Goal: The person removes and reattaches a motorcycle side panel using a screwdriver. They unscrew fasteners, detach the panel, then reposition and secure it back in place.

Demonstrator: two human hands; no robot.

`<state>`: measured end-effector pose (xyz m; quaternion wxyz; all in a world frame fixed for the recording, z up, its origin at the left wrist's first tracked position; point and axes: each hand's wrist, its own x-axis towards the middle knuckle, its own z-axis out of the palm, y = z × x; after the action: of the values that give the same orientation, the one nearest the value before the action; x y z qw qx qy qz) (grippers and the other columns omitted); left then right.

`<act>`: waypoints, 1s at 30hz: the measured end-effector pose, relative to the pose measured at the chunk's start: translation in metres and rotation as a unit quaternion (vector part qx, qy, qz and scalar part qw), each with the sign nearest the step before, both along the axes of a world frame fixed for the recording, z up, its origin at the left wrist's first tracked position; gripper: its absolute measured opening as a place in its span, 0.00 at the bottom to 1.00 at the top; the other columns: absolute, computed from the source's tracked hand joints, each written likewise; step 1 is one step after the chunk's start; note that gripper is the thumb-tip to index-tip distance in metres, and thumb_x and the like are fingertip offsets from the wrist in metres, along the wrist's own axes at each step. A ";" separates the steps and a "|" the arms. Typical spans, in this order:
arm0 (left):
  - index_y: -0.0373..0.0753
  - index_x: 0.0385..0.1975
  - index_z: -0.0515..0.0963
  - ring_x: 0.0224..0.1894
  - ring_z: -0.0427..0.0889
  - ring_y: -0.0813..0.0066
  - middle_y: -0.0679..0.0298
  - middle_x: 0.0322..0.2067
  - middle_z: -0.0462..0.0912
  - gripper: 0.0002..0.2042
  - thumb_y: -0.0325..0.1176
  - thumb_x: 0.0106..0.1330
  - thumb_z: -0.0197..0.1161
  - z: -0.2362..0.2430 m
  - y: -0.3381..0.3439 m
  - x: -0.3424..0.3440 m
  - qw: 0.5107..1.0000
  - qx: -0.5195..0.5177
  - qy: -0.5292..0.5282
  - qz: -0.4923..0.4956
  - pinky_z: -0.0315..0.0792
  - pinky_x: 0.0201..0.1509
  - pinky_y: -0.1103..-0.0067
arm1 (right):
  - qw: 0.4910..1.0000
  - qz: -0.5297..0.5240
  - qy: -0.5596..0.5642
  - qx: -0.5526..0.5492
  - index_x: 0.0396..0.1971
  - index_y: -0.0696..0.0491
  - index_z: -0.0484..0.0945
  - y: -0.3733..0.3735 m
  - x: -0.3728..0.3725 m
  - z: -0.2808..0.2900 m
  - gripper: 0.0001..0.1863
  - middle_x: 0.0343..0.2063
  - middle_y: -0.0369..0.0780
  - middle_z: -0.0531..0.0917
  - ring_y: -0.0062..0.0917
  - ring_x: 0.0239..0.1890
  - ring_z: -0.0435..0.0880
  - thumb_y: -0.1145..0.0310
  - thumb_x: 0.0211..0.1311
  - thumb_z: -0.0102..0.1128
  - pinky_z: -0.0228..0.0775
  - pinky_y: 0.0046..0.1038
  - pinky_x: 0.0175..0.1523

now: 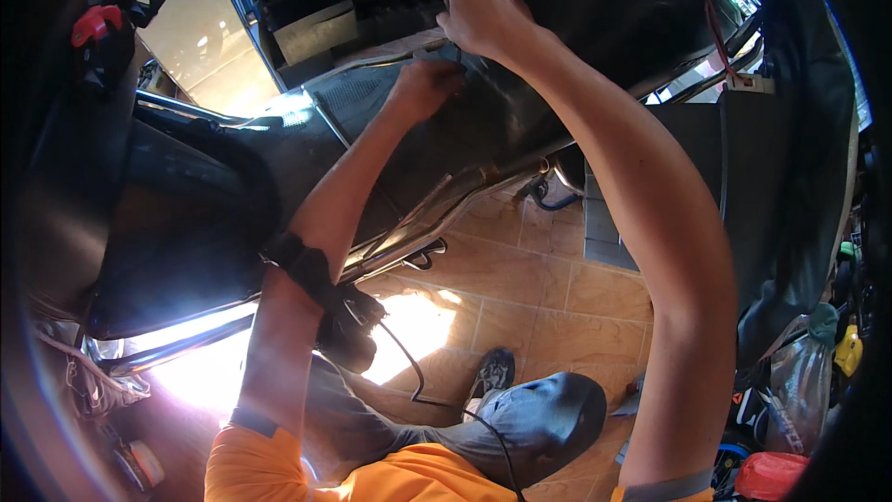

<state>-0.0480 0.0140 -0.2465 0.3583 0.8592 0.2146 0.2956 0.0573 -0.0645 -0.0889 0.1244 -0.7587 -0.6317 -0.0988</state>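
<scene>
Both my hands are at the long dark floorboard panel (346,102) of what looks like a scooter. My right hand (485,19) is closed around something, with a thin dark shaft showing below the fingers. My left hand (426,85) is closed just below it, near that shaft's lower end; what it grips is hidden. A black device (311,274) is strapped to my left forearm, with a cord hanging from it. Behind my hands is a dark box of small items (307,33).
Red-and-black handlebar parts (102,33) stand at upper left. A dark curved body panel (177,223) fills the left. A dark grey box (613,232) is at right, with bags and red items (771,474) beyond. My knee (557,418) is over the sunlit tiled floor (520,279).
</scene>
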 end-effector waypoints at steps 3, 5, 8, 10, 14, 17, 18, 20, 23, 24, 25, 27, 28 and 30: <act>0.42 0.46 0.87 0.41 0.88 0.54 0.52 0.38 0.89 0.13 0.38 0.66 0.67 0.002 0.003 -0.003 1.000 0.011 0.006 0.006 0.79 0.49 0.66 | 1.000 -0.004 -0.010 -0.013 0.45 0.56 0.83 0.003 -0.001 -0.001 0.16 0.40 0.54 0.87 0.51 0.46 0.86 0.60 0.64 0.65 0.80 0.49 0.52; 0.41 0.45 0.87 0.41 0.89 0.54 0.52 0.37 0.89 0.13 0.38 0.66 0.67 0.002 0.004 -0.005 1.000 0.013 0.021 0.002 0.80 0.49 0.66 | 1.000 -0.003 -0.008 -0.007 0.45 0.56 0.83 0.003 -0.002 -0.001 0.17 0.40 0.53 0.87 0.51 0.46 0.87 0.60 0.64 0.64 0.80 0.49 0.51; 0.42 0.46 0.87 0.41 0.88 0.54 0.52 0.38 0.89 0.13 0.38 0.66 0.67 0.000 0.004 -0.005 0.999 0.028 0.016 -0.001 0.80 0.49 0.66 | 1.000 0.003 -0.011 -0.003 0.46 0.56 0.83 -0.001 -0.005 0.001 0.17 0.39 0.53 0.87 0.50 0.45 0.87 0.60 0.64 0.65 0.80 0.49 0.50; 0.42 0.46 0.87 0.41 0.88 0.54 0.52 0.38 0.88 0.12 0.37 0.66 0.67 -0.003 0.003 -0.004 0.999 0.033 0.010 0.002 0.79 0.49 0.66 | 1.000 -0.005 -0.022 -0.016 0.47 0.55 0.83 -0.003 -0.009 0.005 0.18 0.39 0.53 0.88 0.49 0.45 0.88 0.59 0.64 0.65 0.81 0.48 0.50; 0.41 0.44 0.87 0.40 0.88 0.54 0.52 0.36 0.88 0.11 0.35 0.65 0.67 -0.002 -0.001 0.000 0.993 0.057 -0.100 0.000 0.79 0.47 0.65 | 0.994 -0.022 -0.069 -0.078 0.46 0.54 0.85 -0.001 -0.019 0.017 0.20 0.37 0.52 0.88 0.47 0.45 0.89 0.54 0.65 0.62 0.81 0.46 0.50; 0.39 0.43 0.86 0.41 0.88 0.53 0.51 0.36 0.88 0.10 0.34 0.65 0.68 0.005 -0.002 -0.002 0.990 0.099 -0.098 0.015 0.79 0.46 0.64 | 0.991 -0.016 -0.036 -0.131 0.45 0.53 0.87 0.002 -0.025 0.025 0.18 0.43 0.49 0.88 0.45 0.48 0.89 0.56 0.67 0.59 0.80 0.44 0.54; 0.39 0.42 0.86 0.41 0.88 0.53 0.51 0.36 0.88 0.10 0.35 0.65 0.68 0.008 -0.002 -0.004 0.993 0.076 -0.081 0.031 0.78 0.46 0.64 | 0.989 -0.012 -0.014 -0.148 0.45 0.53 0.88 0.003 -0.027 0.026 0.17 0.46 0.48 0.88 0.43 0.50 0.88 0.58 0.68 0.58 0.80 0.43 0.55; 0.38 0.40 0.85 0.41 0.88 0.53 0.50 0.37 0.87 0.10 0.35 0.64 0.69 0.013 -0.002 -0.007 0.996 0.024 -0.041 0.071 0.78 0.46 0.63 | 0.995 -0.030 0.004 -0.092 0.45 0.54 0.88 0.002 -0.027 0.024 0.16 0.46 0.50 0.88 0.44 0.50 0.88 0.62 0.65 0.60 0.80 0.45 0.55; 0.38 0.39 0.85 0.43 0.87 0.51 0.48 0.39 0.87 0.10 0.36 0.63 0.69 0.010 -0.006 -0.005 0.998 -0.013 -0.051 0.039 0.78 0.47 0.62 | 0.998 -0.030 0.009 -0.054 0.42 0.56 0.86 0.004 -0.024 0.017 0.16 0.40 0.52 0.88 0.48 0.47 0.88 0.63 0.59 0.63 0.80 0.47 0.51; 0.37 0.39 0.85 0.43 0.87 0.50 0.48 0.39 0.87 0.10 0.35 0.63 0.68 0.007 -0.006 -0.003 0.997 0.012 -0.063 0.033 0.78 0.48 0.62 | 0.998 -0.019 0.010 -0.059 0.41 0.57 0.85 0.006 -0.022 0.014 0.17 0.38 0.53 0.88 0.50 0.46 0.87 0.62 0.57 0.64 0.80 0.48 0.50; 0.37 0.39 0.85 0.44 0.86 0.49 0.47 0.39 0.87 0.09 0.35 0.63 0.68 0.003 -0.006 -0.001 0.996 0.038 -0.071 0.025 0.78 0.49 0.61 | 0.998 0.004 0.014 -0.068 0.41 0.57 0.85 0.008 -0.020 0.011 0.16 0.38 0.54 0.88 0.50 0.46 0.87 0.63 0.57 0.64 0.79 0.48 0.50; 0.37 0.39 0.85 0.45 0.86 0.47 0.46 0.40 0.86 0.09 0.33 0.62 0.66 -0.006 -0.005 0.003 0.995 0.088 -0.033 0.014 0.78 0.51 0.60 | 0.993 0.044 0.020 -0.109 0.40 0.57 0.84 0.012 -0.017 0.009 0.15 0.37 0.54 0.87 0.50 0.45 0.87 0.63 0.57 0.66 0.79 0.47 0.50; 0.37 0.40 0.85 0.46 0.85 0.46 0.46 0.40 0.86 0.09 0.32 0.62 0.65 -0.009 -0.005 0.005 0.993 0.115 0.011 0.012 0.78 0.53 0.59 | 0.994 0.044 0.032 -0.097 0.41 0.56 0.85 0.011 -0.017 0.008 0.14 0.39 0.54 0.87 0.50 0.46 0.87 0.64 0.59 0.65 0.79 0.46 0.50; 0.37 0.41 0.85 0.47 0.84 0.44 0.46 0.41 0.86 0.10 0.29 0.61 0.64 -0.015 -0.003 0.006 0.990 0.133 0.039 0.012 0.77 0.54 0.57 | 0.996 0.005 0.045 -0.077 0.42 0.54 0.87 0.004 -0.022 0.005 0.12 0.44 0.54 0.87 0.49 0.50 0.87 0.66 0.62 0.63 0.81 0.45 0.50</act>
<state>-0.0422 0.0109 -0.2611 0.2281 0.9076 0.1976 0.2918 0.0357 -0.0604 -0.0835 0.0941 -0.7669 -0.6346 -0.0147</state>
